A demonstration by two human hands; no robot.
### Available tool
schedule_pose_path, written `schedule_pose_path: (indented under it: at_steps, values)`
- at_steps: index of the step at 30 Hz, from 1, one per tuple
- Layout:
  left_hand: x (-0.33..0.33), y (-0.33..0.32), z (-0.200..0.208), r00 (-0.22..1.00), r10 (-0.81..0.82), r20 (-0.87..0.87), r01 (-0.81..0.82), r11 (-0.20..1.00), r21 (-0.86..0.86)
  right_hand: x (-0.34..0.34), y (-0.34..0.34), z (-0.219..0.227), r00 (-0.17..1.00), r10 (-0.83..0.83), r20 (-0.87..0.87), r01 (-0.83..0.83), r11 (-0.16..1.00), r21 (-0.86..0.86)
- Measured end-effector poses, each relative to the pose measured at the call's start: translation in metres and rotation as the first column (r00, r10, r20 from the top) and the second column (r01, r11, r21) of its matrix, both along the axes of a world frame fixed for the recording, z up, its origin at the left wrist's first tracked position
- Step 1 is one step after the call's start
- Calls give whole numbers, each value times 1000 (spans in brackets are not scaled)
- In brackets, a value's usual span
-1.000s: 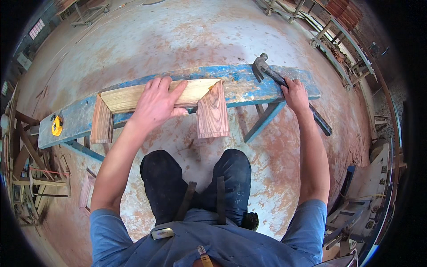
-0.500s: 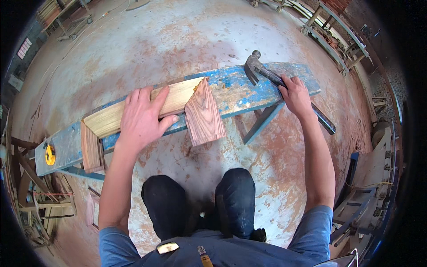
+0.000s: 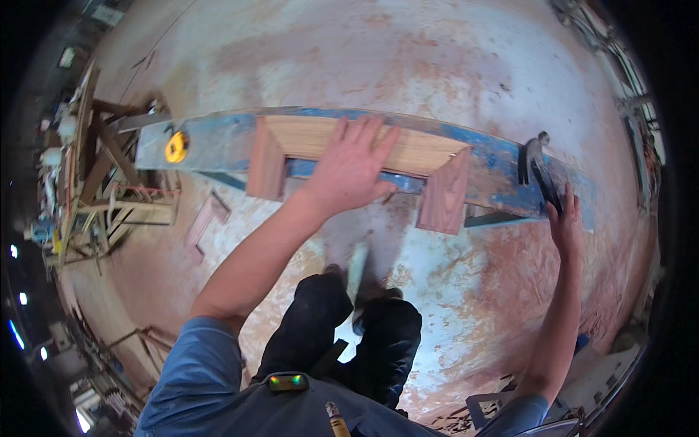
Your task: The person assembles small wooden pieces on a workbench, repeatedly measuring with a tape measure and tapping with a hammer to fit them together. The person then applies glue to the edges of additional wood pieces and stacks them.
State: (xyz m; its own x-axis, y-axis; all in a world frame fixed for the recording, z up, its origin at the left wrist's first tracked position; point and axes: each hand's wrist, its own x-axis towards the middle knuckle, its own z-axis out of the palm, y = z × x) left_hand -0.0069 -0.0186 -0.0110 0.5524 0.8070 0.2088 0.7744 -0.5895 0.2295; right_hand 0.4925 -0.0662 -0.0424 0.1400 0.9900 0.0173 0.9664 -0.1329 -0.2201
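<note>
A three-sided wooden frame, its long pale board joined at slanted corners to two short reddish end pieces, lies on a worn blue bench. Its end pieces overhang the bench's near edge. My left hand rests flat on the long board, fingers spread and thumb out to the right. At the bench's right end is a claw hammer, head away from me, with a dark handle. My right hand has its fingers around the lower handle, whose end is hidden.
A yellow tape measure sits near the bench's left end. On the floor below that end lies an angled wooden piece. Stacked timber and wooden stands crowd the left side. Machinery with pale metal parts stands at lower right.
The view has turned, so the bench and frame appear farther right. My right hand has slid down toward the handle's end, and the hammer points more toward me. My left hand stays on the board.
</note>
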Motion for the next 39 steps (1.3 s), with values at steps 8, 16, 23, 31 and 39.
schedule_pose_path:
  at_steps: [8, 16, 23, 31, 39]
  values:
    - [-121, -31, 76, 944, 330, -17, -323, 912, -253, -45, -31, 60, 995, 103, -2, -102, 985, 136]
    - [-330, -32, 63, 689, 667, -283, -724, 629, -283, -182, -189, 81, 925, -171, -338, 38, 929, -368]
    - [-384, 7, -1, 783, 533, -321, -605, 774, -190, -379, -261, 109, 703, -542, -461, 41, 677, -735]
    - [-418, 29, -16, 823, 535, -190, -568, 770, -292, -482, -180, 121, 602, -732, -318, 42, 427, -903]
    - [-413, 31, 37, 686, 727, -34, -362, 301, -882, -531, -84, 115, 393, -682, -617, 46, 685, -727]
